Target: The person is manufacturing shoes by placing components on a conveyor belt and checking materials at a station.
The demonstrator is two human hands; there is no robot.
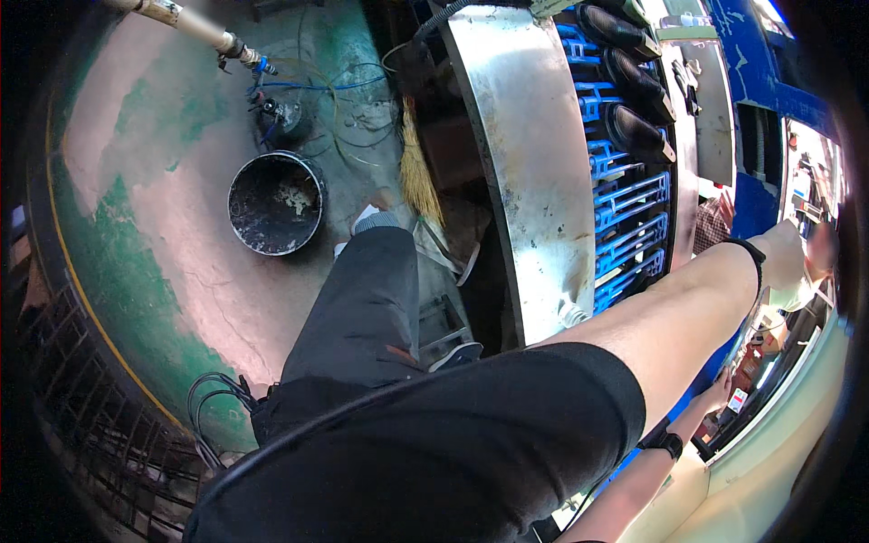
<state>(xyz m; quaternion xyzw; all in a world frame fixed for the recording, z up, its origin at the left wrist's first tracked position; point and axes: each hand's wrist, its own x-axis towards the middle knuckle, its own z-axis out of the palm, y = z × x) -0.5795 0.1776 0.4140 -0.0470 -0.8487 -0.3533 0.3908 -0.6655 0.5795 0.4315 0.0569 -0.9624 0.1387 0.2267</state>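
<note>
My left arm stretches from a black sleeve to the right edge, with a black band at the wrist. My left hand (789,252) looks closed beside a pale, light-coloured thing (795,293); what its fingers hold is too small and bent by the rim to name. Lower down, my right forearm wears a black watch (668,443). My right hand (718,395) is next to a small white card or panel (738,400), and its fingers are too small to read. Several black shoes (638,134) lie on blue racks (631,208) beyond my left arm.
A metal ledge (536,163) runs along the racks. On the worn green floor stand a black bucket (276,204), a straw broom (418,172) and tangled hoses (335,86). A pipe (195,25) crosses the upper left. Blue machine framing (756,190) rises at right.
</note>
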